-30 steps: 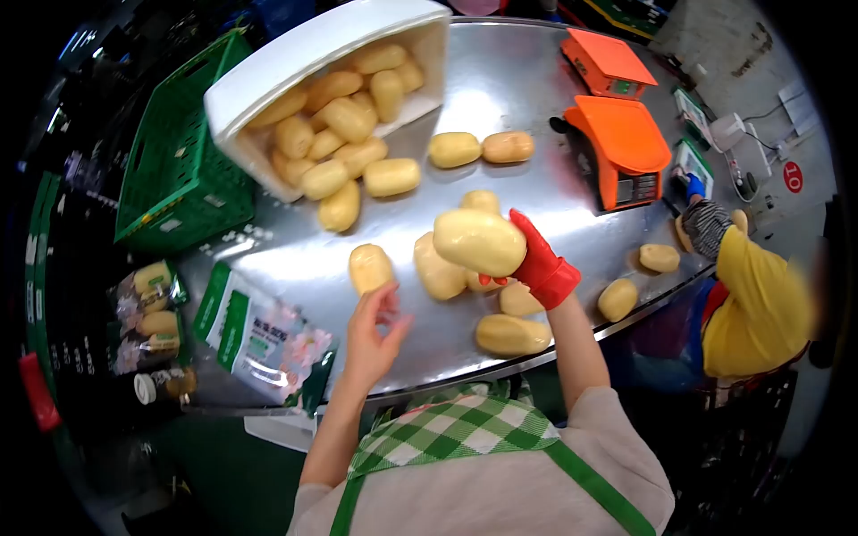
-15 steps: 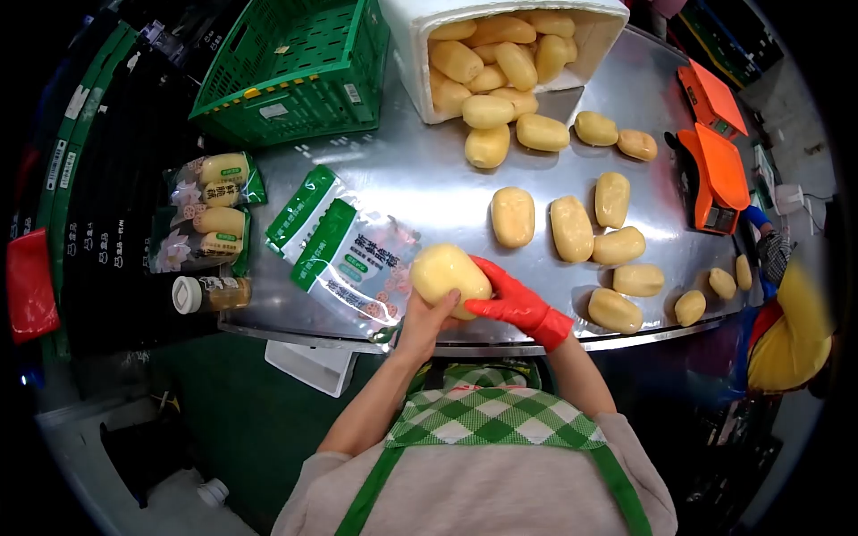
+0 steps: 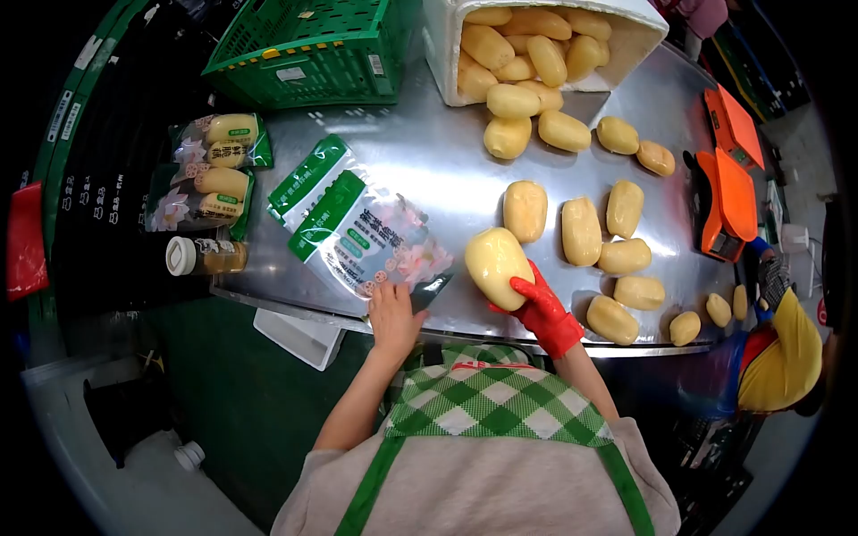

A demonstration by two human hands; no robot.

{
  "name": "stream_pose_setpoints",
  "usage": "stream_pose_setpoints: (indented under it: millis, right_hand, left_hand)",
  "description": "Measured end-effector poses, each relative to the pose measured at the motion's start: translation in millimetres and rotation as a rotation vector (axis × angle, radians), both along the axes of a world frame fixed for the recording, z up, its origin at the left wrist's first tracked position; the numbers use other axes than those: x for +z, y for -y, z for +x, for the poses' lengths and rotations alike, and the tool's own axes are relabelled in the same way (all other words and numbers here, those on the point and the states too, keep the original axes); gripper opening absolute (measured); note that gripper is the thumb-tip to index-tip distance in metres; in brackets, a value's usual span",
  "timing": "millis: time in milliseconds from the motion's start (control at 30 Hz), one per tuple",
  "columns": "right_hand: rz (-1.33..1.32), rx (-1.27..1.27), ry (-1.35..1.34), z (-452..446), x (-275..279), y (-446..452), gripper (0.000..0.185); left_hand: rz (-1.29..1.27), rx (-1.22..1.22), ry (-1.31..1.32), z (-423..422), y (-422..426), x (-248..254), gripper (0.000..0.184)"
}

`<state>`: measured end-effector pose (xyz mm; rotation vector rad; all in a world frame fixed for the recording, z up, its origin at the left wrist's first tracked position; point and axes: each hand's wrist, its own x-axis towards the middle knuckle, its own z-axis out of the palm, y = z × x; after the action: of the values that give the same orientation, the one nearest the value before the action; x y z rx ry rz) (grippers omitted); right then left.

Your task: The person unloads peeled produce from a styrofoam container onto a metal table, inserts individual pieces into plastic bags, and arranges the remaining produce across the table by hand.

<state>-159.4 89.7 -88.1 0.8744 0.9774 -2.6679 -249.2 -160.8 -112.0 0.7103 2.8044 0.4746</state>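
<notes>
Yellow root piece (image 3: 497, 268), lotus root judging by the bag prints, is raised above the near side of the metal table (image 3: 438, 165), tilted, top toward the left. Right hand (image 3: 547, 314), in a red glove, is closed round its lower right side, thumb on the near face; probably a low side grip for support that leaves the top free. Left hand (image 3: 394, 323), bare, fingers a little apart and thumb out, rests on the lower edge of the front bag (image 3: 353, 234), likely steadying it. That bag overlaps the rear bag (image 3: 308, 183), probably for easy reach.

Loose root pieces (image 3: 582, 232) lie to the right, spread out, maybe to keep each easy to grasp. Foam box (image 3: 439, 55) lies on its side, mouth facing the person, presumably for access.

Right-hand fingers behind the piece: hidden. Left fingertips' grip on the film: can't tell. Green crate (image 3: 317, 76) and foam box cut off at top. Orange scale (image 3: 735, 201) display unreadable. Co-worker (image 3: 783, 353) partly visible, blurred, far right.
</notes>
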Motion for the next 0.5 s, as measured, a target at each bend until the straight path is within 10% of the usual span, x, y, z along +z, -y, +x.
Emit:
stream_pose_setpoints:
  millis: [233,500]
  right_hand:
    - [-0.014,0.120,-0.048,-6,-11,-10,0.071]
    - [0.028,0.286,-0.073,-47,-7,36,0.073]
  left_hand:
    - [0.096,0.021,-0.113,6,3,-18,0.012]
    - [0.514,0.372,0.345,-26,9,-23,0.010]
